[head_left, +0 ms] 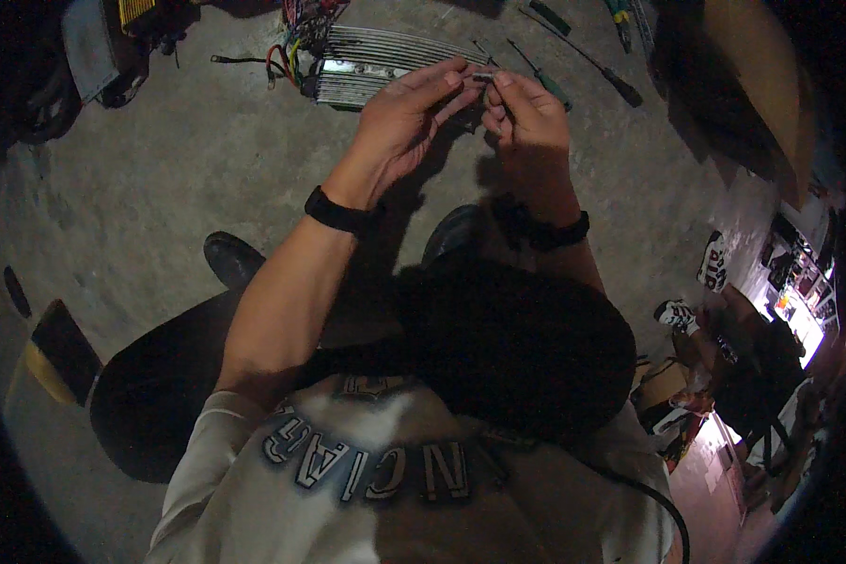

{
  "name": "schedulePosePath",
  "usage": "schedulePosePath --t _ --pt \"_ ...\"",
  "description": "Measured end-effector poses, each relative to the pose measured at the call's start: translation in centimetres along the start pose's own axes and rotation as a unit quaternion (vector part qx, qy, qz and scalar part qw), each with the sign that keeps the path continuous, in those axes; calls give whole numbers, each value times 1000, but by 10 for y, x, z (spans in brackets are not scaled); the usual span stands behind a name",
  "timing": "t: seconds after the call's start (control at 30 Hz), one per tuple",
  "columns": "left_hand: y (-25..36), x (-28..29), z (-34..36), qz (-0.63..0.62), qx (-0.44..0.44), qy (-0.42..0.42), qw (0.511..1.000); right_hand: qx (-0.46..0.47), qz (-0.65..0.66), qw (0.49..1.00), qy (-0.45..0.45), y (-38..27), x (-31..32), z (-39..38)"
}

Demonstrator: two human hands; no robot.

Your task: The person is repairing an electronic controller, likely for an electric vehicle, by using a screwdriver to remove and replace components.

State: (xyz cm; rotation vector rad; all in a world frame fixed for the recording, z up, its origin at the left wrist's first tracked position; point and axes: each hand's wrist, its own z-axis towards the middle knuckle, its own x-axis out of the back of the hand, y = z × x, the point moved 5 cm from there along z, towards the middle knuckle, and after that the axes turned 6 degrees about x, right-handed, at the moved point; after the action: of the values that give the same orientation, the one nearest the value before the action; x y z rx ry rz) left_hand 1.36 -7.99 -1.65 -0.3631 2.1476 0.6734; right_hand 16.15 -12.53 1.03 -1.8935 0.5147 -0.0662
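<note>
My left hand (pixel 406 115) and my right hand (pixel 528 113) are raised close together over the concrete floor. Between their fingertips is a small, thin metal piece (pixel 483 77), too small to name further. The right thumb and forefinger pinch it. The left thumb and fingers are drawn together at its other end, though their exact grip is hard to make out. Just beyond the left hand lies a finned silver metal box (pixel 357 68), partly covered by that hand. Coloured wires (pixel 291 58) come out of its left end.
Beyond my right hand lie a long screwdriver (pixel 603 73), a green-handled screwdriver (pixel 550 86) and green-handled pliers (pixel 622 21). A cardboard box (pixel 757 85) stands at the far right. Another person's shoes (pixel 677 315) show at the right. Dark equipment (pixel 94 47) sits at the far left.
</note>
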Motion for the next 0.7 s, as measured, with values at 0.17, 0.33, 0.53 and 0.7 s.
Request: schedulePosePath --t 0.17,0.33,0.53,0.7 --pt "-2 4 1 127 27 58 990 -18 28 999 -15 4 -1 -1" --pt "-3 7 -2 212 13 89 973 -41 61 996 -43 10 -2 1" --pt "1 7 -4 285 -15 131 949 -55 -22 998 -6 14 -1 2" --pt "-10 38 1 198 2 138 970 -76 -76 994 -18 29 2 3"
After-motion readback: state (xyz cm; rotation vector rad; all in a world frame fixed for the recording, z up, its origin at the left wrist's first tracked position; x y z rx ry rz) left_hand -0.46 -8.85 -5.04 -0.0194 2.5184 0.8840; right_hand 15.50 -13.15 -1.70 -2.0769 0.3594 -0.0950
